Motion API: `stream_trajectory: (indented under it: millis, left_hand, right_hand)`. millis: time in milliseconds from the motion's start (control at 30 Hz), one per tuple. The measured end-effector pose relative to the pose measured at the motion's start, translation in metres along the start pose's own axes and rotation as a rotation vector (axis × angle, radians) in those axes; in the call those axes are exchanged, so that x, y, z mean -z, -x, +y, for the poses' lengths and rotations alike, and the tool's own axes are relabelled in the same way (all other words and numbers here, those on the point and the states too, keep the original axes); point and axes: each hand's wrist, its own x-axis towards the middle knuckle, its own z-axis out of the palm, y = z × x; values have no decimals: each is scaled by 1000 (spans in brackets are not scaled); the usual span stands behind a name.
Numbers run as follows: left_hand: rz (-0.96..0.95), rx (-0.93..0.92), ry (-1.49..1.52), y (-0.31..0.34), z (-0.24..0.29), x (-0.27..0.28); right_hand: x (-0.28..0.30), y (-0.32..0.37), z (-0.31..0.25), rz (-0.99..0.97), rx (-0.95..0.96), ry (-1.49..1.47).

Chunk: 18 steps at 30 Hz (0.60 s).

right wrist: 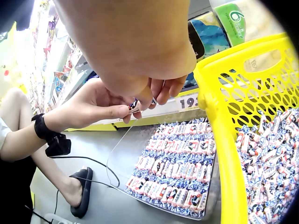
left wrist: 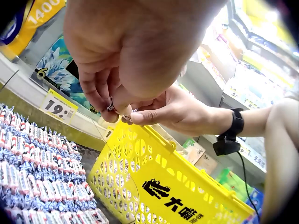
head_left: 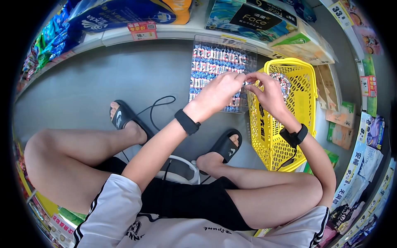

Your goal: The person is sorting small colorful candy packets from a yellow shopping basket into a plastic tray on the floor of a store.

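Note:
Both hands meet above the gap between a clear tray and a yellow basket. The left hand (head_left: 221,89) and the right hand (head_left: 269,93) pinch one small wrapped candy (right wrist: 134,106) between them, each at one end. Much of the candy is covered by fingertips. Below the left hand, the clear tray (head_left: 198,40) holds rows of candies (right wrist: 175,168) in white, red and blue wrappers. The yellow basket (head_left: 264,136) stands beside the tray, under the right forearm, with a loose heap of the same candies (right wrist: 271,163) inside.
Shelves with tissue packs (head_left: 252,20) and a blue bag (head_left: 111,16) run behind the tray. More shelved packs (head_left: 355,165) stand at the right. A black cable (head_left: 152,111) lies on the grey floor near the sandalled feet (head_left: 130,124). A white round object (head_left: 186,167) sits between the legs.

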Motion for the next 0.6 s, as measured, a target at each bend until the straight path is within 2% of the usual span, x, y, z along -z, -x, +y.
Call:
stream_trajectory:
  millis: [133,200,333,533,600]
  left_hand:
    - [-33,15,15,9,-18,-3]
    - [19,47,43,15,-20,-3]
    - [5,84,53,23,-22,-1]
    - [-21,183,80,37,-25,-13]
    - [-16,195,100,44,-28,-22]
  right_hand:
    - [-7,-4,0,-65,-32,24]
    - [-9,-6,0,-99,-44,72]
    - [-14,-8,1,-168,-78,-6]
    - [-37,-10,26,-252,-302,-38]
    - [-48,-8,40,-313,-446,-137]
